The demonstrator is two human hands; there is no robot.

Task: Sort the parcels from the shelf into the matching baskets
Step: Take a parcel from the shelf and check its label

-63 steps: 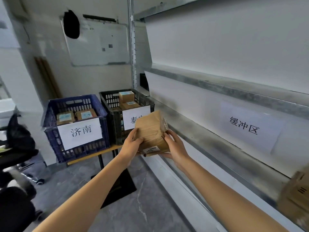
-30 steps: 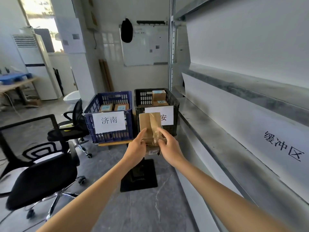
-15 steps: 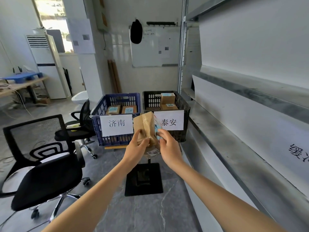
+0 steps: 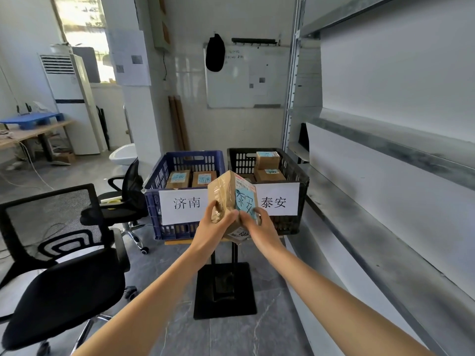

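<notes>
I hold a small brown taped parcel up in front of the two baskets. My left hand grips its left side and my right hand grips its right side. The face turned to me carries a blue label with handwritten 泰安. Behind it stand a blue basket with a paper sign 济南 and a black basket with a sign 泰安. Each basket holds two brown parcels with blue labels. The grey metal shelf runs along the right.
Both baskets sit on a small table on a black pedestal base. Two black office chairs stand at the left. A whiteboard hangs on the far wall, an air conditioner farther left.
I have turned left from the shelf toward the baskets. The parcel has rotated in my hands, so its blue label now faces me.
</notes>
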